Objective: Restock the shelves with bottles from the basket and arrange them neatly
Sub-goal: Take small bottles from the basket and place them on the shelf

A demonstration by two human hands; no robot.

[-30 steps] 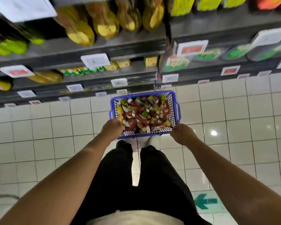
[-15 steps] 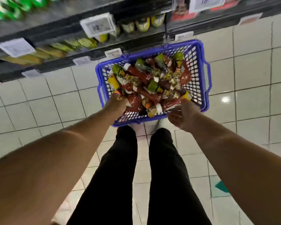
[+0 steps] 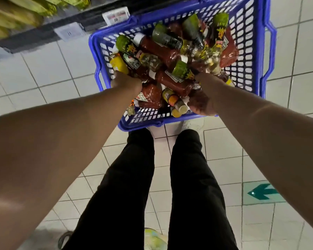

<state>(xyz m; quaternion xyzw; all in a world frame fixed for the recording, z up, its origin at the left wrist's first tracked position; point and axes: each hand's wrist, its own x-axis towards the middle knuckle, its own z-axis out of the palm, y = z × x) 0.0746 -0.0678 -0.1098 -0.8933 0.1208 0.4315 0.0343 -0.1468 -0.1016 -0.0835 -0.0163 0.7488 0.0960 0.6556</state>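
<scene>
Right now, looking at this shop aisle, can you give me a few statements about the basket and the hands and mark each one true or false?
1. The basket is blue. True.
2. The basket holds only one bottle. False: many bottles lie piled in it.
3. Both the left hand and the right hand reach into the basket. True.
4. The basket sits on a shelf. False: it is on the tiled floor.
5. The bottles stand upright in rows. False: they lie jumbled.
</scene>
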